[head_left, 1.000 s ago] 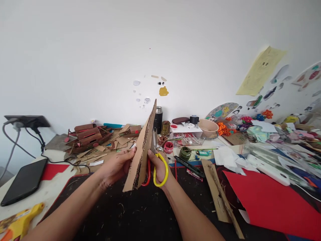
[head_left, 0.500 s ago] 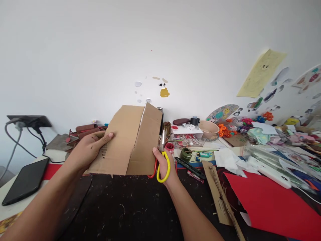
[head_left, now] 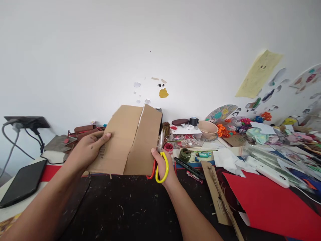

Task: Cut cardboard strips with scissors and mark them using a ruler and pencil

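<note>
With left hand [head_left: 87, 149], pinching creased cardboard sheet [head_left: 122, 137] at left edge | with right hand [head_left: 170, 173], gripping yellow-and-red-handled scissors [head_left: 160, 144] beside right edge | suspending both above black mat [head_left: 130, 207]

Paint jars [head_left: 185, 155], scissors [head_left: 161, 143] and cardboard [head_left: 124, 134] mark a craft desk [head_left: 21, 206].

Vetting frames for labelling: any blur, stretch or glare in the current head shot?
Head view, centre: brown corrugated cardboard sheet and yellow-and-red-handled metal scissors look fairly crisp; head view, right: clear plastic packaging looks smeared and stretched, probably wide-lens distortion; head view, top: white wall softly lit, brightest near mid-frame, no harsh glare; head view, bottom: black mat reads very dark.
</note>
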The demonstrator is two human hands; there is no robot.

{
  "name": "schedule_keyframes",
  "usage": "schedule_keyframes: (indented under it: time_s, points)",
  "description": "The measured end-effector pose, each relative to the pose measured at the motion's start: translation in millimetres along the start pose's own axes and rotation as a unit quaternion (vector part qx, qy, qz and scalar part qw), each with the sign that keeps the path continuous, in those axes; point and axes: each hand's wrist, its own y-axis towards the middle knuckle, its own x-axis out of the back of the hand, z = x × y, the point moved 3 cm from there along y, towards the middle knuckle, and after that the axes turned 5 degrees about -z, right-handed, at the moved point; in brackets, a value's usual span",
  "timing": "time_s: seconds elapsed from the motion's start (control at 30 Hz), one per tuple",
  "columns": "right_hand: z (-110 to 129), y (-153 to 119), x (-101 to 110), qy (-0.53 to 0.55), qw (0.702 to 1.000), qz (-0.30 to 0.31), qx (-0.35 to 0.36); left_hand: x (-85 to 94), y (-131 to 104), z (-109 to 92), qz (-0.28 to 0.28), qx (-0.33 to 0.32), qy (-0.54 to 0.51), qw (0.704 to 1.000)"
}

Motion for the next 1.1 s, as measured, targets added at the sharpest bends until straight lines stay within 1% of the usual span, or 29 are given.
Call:
schedule_keyframes:
  time_s: [0.03, 0.07, 0.1, 0.2, 0.27, 0.37, 0.43, 0.53, 0.63, 0.7, 0.77, 0.83, 0.93, 1.0, 1.1]
  points:
    - [1, 0, 0, -0.003, 1.000, -0.002, 0.001, 4.2, 2, -1, -0.028, -0.019, 0.028, 0.999]
    - [2, 1, 1, -0.008, 1.000, -0.004, 0.004, 7.1, 3, -1, -0.040, -0.028, 0.038, 0.998]
    - [2, 1, 1, -0.012, 1.000, -0.004, 0.009, 8.3, 5, 1, -0.036, -0.026, 0.028, 0.999]
    - [0, 2, 1, -0.020, 1.000, -0.005, 0.012, 4.5, 8, 9, 0.019, 0.014, -0.053, 0.998]
    - [-1, 2, 1, -0.016, 1.000, -0.009, 0.001, 1.0, 9, 13, 0.031, 0.025, -0.075, 0.996]
    - [1, 1, -1, 0.023, 1.000, -0.010, -0.008, -0.5, 8, 11, 0.004, 0.013, -0.096, 0.995]
    - [3, -1, -3, 0.053, 0.998, -0.006, -0.029, 0.4, 8, 9, -0.022, 0.007, -0.141, 0.990]
    - [3, -3, -8, 0.069, 0.995, 0.016, -0.064, 2.9, 10, 10, -0.078, -0.012, -0.239, 0.968]
    - [3, -5, -13, 0.077, 0.994, 0.051, -0.062, -1.4, 15, 15, -0.107, -0.039, -0.366, 0.924]
    - [2, -6, -14, 0.079, 0.993, 0.059, -0.061, -11.2, 17, 18, -0.091, -0.044, -0.419, 0.902]
    - [2, -6, -14, 0.083, 0.993, 0.056, -0.062, -25.9, 15, 22, -0.050, -0.030, -0.430, 0.901]
    - [2, -6, -14, 0.087, 0.993, 0.062, -0.054, -42.2, 10, 26, 0.004, -0.004, -0.426, 0.905]
    - [4, -7, -14, 0.070, 0.994, 0.086, -0.017, -61.1, 1, 31, 0.059, 0.037, -0.428, 0.901]
    - [6, -8, -15, 0.067, 0.993, 0.093, -0.008, -66.8, 0, 33, 0.069, 0.063, -0.446, 0.890]
    - [9, -11, -17, 0.088, 0.991, 0.101, -0.027, -66.8, 2, 32, 0.046, 0.075, -0.482, 0.872]
